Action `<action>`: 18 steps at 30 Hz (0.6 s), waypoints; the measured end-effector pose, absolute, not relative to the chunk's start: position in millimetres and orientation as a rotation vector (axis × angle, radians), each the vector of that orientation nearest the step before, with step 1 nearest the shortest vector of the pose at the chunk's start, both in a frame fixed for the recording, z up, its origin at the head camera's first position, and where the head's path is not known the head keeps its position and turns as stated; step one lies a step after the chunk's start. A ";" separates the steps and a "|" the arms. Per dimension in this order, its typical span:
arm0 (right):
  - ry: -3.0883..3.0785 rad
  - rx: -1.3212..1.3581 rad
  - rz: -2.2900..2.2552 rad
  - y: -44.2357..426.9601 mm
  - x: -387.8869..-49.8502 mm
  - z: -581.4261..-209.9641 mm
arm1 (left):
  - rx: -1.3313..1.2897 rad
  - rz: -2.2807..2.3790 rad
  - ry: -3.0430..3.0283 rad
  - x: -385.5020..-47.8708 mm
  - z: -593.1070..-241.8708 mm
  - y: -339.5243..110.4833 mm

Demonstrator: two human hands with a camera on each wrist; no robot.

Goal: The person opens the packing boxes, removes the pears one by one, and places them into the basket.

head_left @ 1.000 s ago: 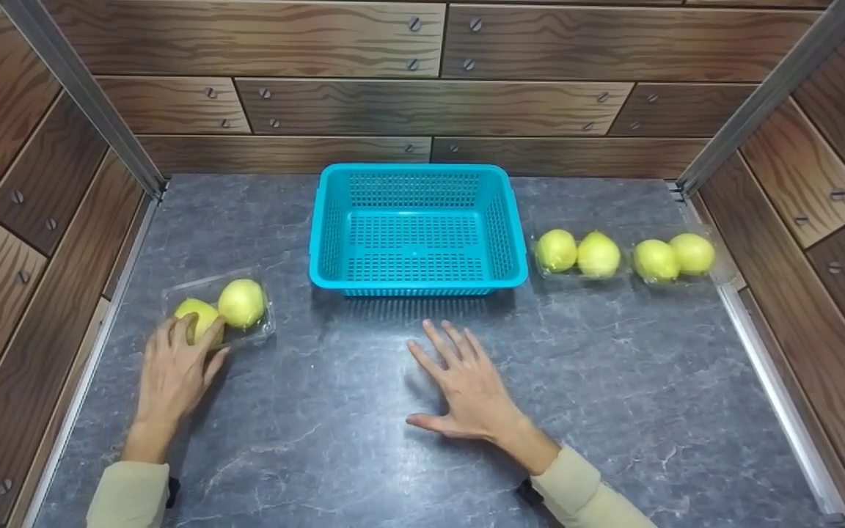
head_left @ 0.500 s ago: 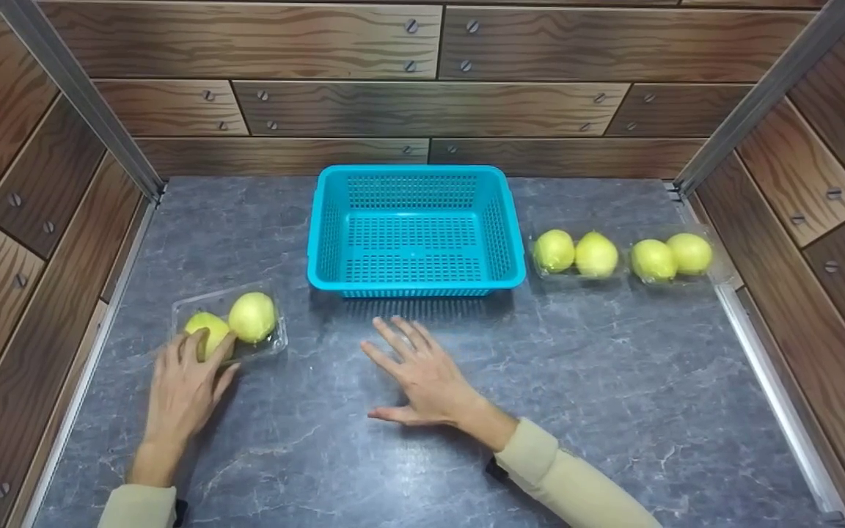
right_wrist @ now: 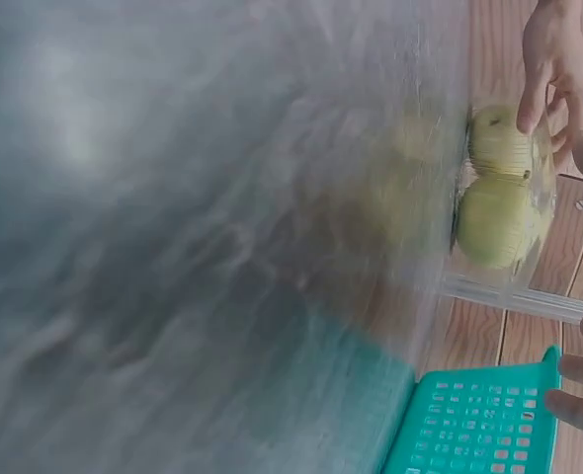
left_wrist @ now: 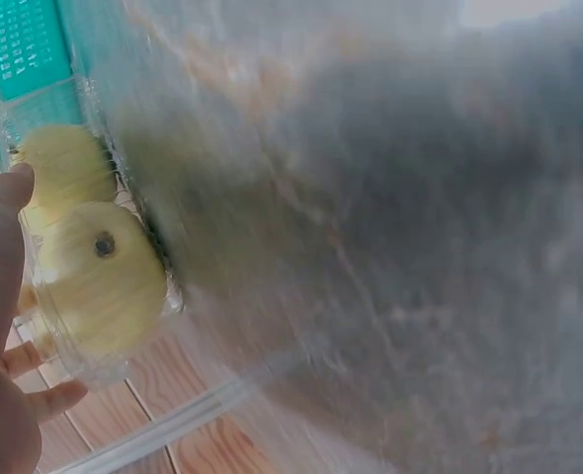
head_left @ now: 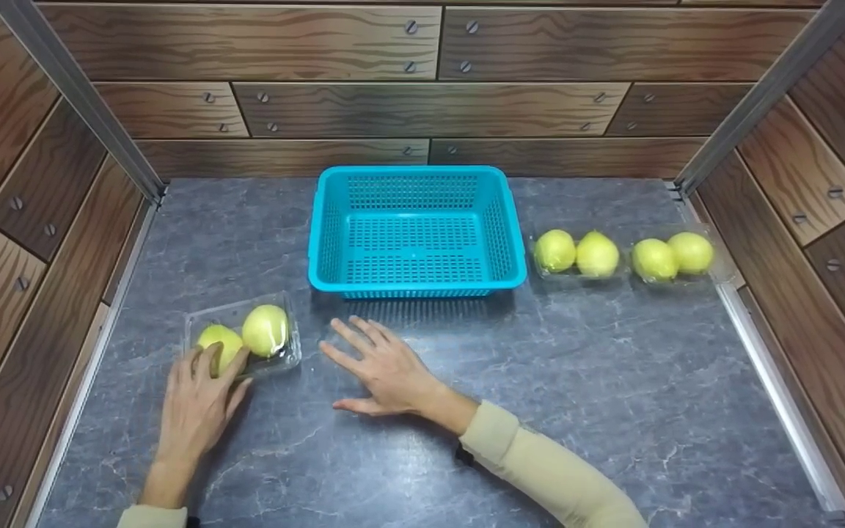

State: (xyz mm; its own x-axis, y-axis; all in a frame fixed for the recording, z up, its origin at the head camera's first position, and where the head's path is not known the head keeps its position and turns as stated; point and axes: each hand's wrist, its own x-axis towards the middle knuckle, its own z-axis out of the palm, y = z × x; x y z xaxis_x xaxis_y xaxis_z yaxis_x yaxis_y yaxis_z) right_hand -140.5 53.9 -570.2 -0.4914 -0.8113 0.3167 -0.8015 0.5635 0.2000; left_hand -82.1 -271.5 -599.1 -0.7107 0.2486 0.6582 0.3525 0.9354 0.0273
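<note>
My left hand (head_left: 199, 411) grips the near left side of a clear plastic fruit box (head_left: 293, 358). Two round yellow-green fruits (head_left: 266, 331), apple- or pear-like, lie inside it side by side. In the left wrist view the thumb (left_wrist: 5, 193) lies against the box, with other fingertips near its end. Whether the box touches the tabletop, I cannot tell. My right hand (head_left: 386, 378) hovers to the right of this box with fingers spread, holding nothing. The right wrist view shows the box side-on, with the left hand (right_wrist: 556, 64) at its far end.
A turquoise perforated basket (head_left: 416, 286) stands at the back middle with nothing in it. To its right, two more clear boxes hold paired yellow-green fruits (head_left: 597, 254), (head_left: 690, 253). Wood-patterned walls (head_left: 422, 110) enclose the grey marbled table (head_left: 576, 381) at the back and sides.
My left hand and the fruit box have shifted right and toward me. The right hand has moved left, nearing the box, its fingers still spread. The basket and the other boxes stay put.
</note>
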 end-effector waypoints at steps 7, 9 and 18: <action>-2.426 1.303 -0.110 37.7 -148.4 -575.2 | -0.425 -0.170 -2.400 -73.8 -599.8 -261.2; -2.436 1.306 -0.141 34.1 -149.9 -576.2 | -0.424 -0.172 -2.405 -71.8 -599.7 -258.2; -2.492 1.320 -0.178 23.4 -153.1 -581.4 | -0.421 -0.187 -2.402 -64.7 -600.9 -246.9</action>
